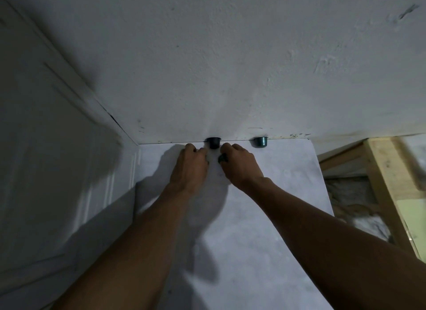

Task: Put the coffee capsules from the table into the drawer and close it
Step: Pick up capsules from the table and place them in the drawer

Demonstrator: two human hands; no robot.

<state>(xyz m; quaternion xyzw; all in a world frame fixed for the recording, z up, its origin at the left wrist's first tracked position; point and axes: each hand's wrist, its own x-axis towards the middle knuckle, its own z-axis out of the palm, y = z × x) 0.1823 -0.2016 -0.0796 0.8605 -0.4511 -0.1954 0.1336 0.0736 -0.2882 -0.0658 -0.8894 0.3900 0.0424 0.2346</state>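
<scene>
Bare forearms, no sleeves; both hands ungloved.

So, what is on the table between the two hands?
In the head view, the dark capsule stands at the wall between the fingertips of the left hand and the right hand. Nearer the wrists, only bare table shows.

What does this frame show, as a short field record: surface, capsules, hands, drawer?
surface: white table, far edge against the wall
capsules: dark capsule and teal capsule, both at the far edge by the wall
left hand: beside the dark capsule, fingers curled
right hand: beside the dark capsule, a small dark object in its fingers, perhaps another capsule
drawer: not in view
</scene>
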